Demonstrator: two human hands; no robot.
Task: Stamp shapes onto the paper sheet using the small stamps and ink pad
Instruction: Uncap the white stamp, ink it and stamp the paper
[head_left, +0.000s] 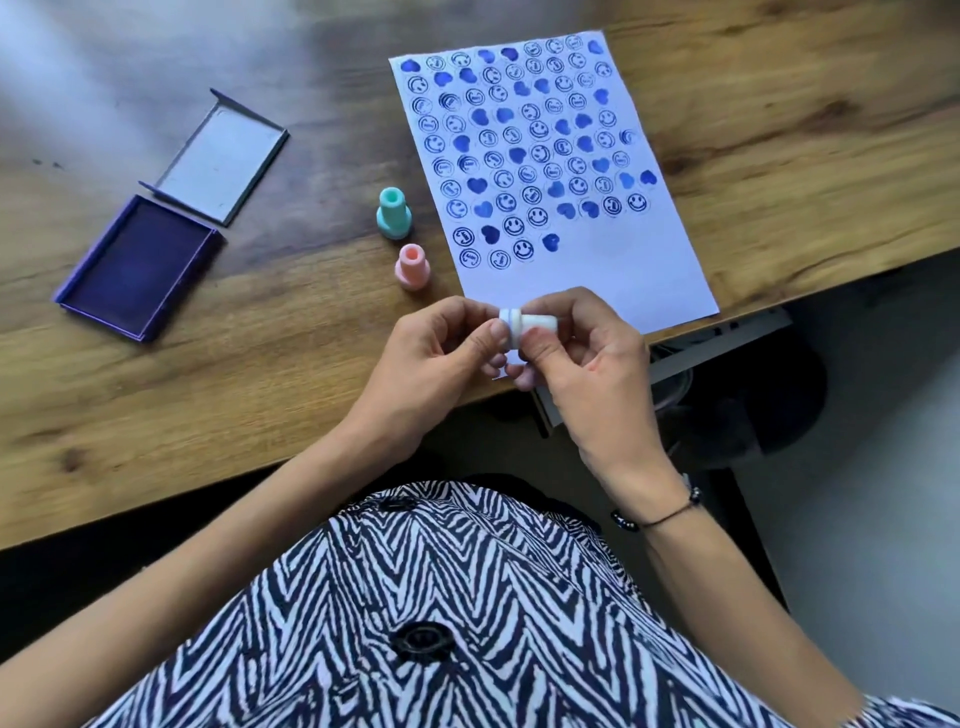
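A small white stamp (530, 323) lies sideways between my two hands at the near edge of the paper sheet (634, 270). My left hand (441, 353) pinches its wide end and my right hand (587, 358) grips its narrow end. The sheet carries many blue smileys and hearts over its upper part; its lower part is blank. A teal stamp (393, 213) and a pink stamp (413, 266) stand upright left of the sheet. The open purple ink pad (137, 267) sits at the left, its lid (221, 161) folded back.
The wooden table (260, 364) ends just below my hands; its right edge cuts diagonally past the sheet. A metal bracket (727, 338) and dark chair parts show under the table on the right.
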